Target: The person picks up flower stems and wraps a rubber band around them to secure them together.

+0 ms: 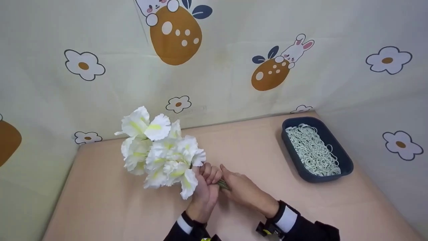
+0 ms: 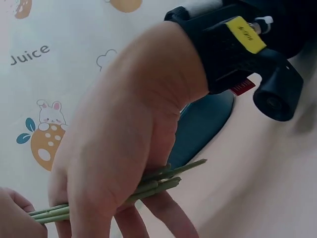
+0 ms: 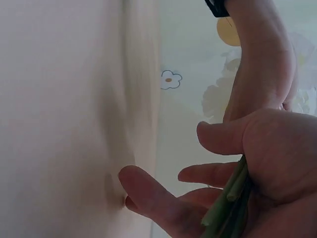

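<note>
In the head view, the left hand (image 1: pixel 204 189) has its fingers curled around green stems (image 1: pixel 223 184), with white flowers (image 1: pixel 169 160) left of them. The right hand (image 1: pixel 245 190) touches the stems; well right of its fingers, a tub (image 1: pixel 344 165) of pale loops (image 1: pixel 312 150) stands on the tabletop (image 1: pixel 247 144). In the left wrist view, the right fingers spread loosely below the stems. In the right wrist view, the stems lie right of extended fingertips.

On the peach-coloured table (image 1: pixel 247 152), a dark blue, round-cornered tub (image 1: pixel 338 147) is set at a slant near the far right corner.
</note>
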### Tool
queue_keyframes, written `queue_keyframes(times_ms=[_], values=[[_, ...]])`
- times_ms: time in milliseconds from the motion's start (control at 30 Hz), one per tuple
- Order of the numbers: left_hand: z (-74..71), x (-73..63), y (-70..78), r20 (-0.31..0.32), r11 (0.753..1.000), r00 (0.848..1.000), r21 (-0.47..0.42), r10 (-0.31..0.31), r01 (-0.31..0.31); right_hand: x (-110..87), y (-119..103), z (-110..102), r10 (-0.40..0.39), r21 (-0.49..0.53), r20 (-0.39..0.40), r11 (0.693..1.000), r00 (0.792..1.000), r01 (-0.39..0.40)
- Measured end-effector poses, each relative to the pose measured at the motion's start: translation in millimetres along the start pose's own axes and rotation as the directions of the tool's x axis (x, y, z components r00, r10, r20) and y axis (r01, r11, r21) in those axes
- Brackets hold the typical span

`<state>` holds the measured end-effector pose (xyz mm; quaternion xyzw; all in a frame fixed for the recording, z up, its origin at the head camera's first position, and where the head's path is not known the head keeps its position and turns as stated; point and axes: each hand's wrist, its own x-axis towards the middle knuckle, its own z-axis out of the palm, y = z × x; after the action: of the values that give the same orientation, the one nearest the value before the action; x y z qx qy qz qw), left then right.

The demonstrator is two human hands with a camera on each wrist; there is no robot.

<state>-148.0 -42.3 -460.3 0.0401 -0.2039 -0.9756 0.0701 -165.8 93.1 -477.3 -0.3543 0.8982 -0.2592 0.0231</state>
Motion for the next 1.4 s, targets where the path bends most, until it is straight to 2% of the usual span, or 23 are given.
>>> queue_keyframes(times_ms=[100, 200, 367, 600, 867, 1000, 1233, 1400], values=[[0.5, 2.4, 3.1, -0.066, 0.999, 0.998, -0.028, -0.022, 0.02, 1.6, -4, 1, -0.01, -0.057, -0.034, 0.998, 0.999, 0.008], [-1.0, 5.4, 7.1, -0.12, 0.998, 0.992, -0.045, -0.05, 0.045, 2.4, -8, 2, 0.024, -0.054, -0.013, 0.998, 1.0, -0.025], [-8.1, 11.5, 13.8, -0.16, 0.996, 0.983, -0.037, -0.084, 0.079, -0.1, -13, 4, 0.044, -0.109, 0.002, 0.993, 0.999, -0.044], [-9.5, 15.5, 25.1, -0.095, 0.986, 0.985, -0.097, -0.141, 0.132, -1.9, -18, 5, -0.012, -0.174, -0.042, 0.985, 0.999, 0.004], [-10.7, 18.4, 33.6, -0.055, 0.976, 0.98, -0.117, -0.189, 0.181, -4.0, -25, 4, -0.036, -0.123, 0.0, 0.992, 0.999, 0.035], [-11.7, 17.7, 34.5, -0.024, 0.977, 0.982, -0.114, -0.186, 0.182, -4.3, -26, 4, -0.043, -0.133, -0.008, 0.99, 0.999, 0.041], [-12.0, 17.9, 37.7, 0.011, 0.979, 0.988, -0.132, -0.157, 0.157, -5.4, -28, 3, -0.024, -0.057, -0.007, 0.998, 1.0, 0.023], [-14.5, 20.9, 42.9, 0.031, 0.969, 0.989, -0.199, -0.143, 0.146, -8.5, -26, -1, -0.054, -0.072, -0.011, 0.996, 0.998, 0.053]])
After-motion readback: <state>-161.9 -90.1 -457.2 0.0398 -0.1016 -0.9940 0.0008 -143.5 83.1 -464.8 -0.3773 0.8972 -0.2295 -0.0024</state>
